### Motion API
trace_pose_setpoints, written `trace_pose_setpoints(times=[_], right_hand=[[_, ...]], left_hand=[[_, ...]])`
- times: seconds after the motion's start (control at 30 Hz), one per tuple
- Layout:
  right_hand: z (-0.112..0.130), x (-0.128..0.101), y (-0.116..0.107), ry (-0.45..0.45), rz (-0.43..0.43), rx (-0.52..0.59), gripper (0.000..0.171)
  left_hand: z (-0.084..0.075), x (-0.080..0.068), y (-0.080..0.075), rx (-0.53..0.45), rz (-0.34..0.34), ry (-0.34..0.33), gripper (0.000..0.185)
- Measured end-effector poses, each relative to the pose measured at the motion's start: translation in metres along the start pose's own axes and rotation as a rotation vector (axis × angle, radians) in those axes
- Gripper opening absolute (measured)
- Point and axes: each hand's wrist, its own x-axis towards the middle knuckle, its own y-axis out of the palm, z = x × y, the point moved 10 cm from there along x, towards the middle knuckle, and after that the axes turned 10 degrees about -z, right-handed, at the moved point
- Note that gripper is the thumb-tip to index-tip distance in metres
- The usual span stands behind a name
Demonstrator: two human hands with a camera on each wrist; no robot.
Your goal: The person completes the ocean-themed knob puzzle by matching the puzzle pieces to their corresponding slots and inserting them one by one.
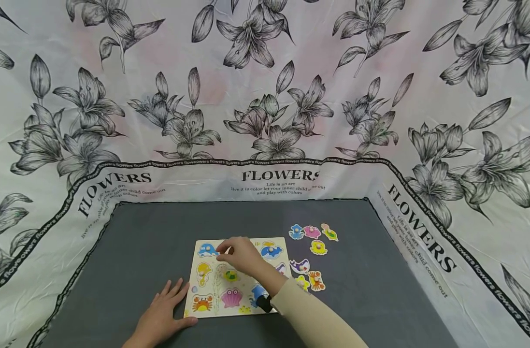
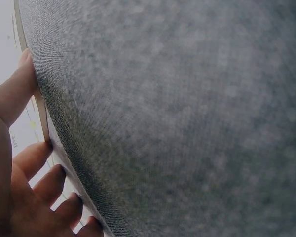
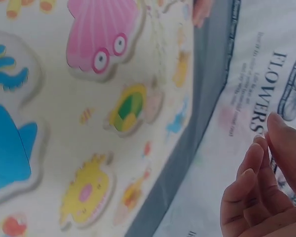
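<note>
1. The pale wooden animal peg puzzle board [image 1: 236,278] is being steadied on the grey felt-covered worktop [image 1: 143,241] by the left hand [image 1: 162,314]; its fingers [image 2: 37,158] are lying spread and flat, with the tips touching the board's near left edge.
2. The right hand [image 1: 240,255] is being held over the upper middle of the board. In the right wrist view its fingers [image 3: 251,173] are loosely curled and close together, and nothing can be seen pinched between them.
3. Judged from here, the step is best done with the board kept pinned flat while the right hand is lowered straight over one recess, so seated pieces are not being nudged.
4. The board is lying flat near the worktop's front centre; a pink shell piece [image 3: 102,37], a green turtle piece [image 3: 126,107], a yellow piece [image 3: 86,195] and an orange crab piece [image 1: 202,303] are sitting in it.
5. Loose colourful animal pieces [image 1: 312,251] are lying just right of the board.
</note>
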Motion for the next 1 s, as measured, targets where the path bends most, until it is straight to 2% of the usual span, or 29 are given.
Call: trace_pose_setpoints(times=[0.23, 0.43, 0.67, 1.0], right_hand=[[0.003, -0.006, -0.02, -0.019, -0.018, 0.026, 0.015], [-0.008, -0.008, -0.034, 0.005, -0.047, 0.07, 0.012], [-0.019, -0.01, -0.057, 0.01, -0.091, 0.037, 0.014], [-0.045, -0.022, -0.095, 0.028, -0.17, 0.029, 0.013]], left_hand=[[0.001, 0.0, 0.001, 0.005, 0.012, -0.018, 0.115], [0.003, 0.001, -0.001, 0.001, 0.015, -0.009, 0.115], [0.003, 0.002, -0.005, 0.002, 0.009, 0.001, 0.114], [-0.001, 0.0, 0.001, -0.008, 0.019, -0.008, 0.113]])
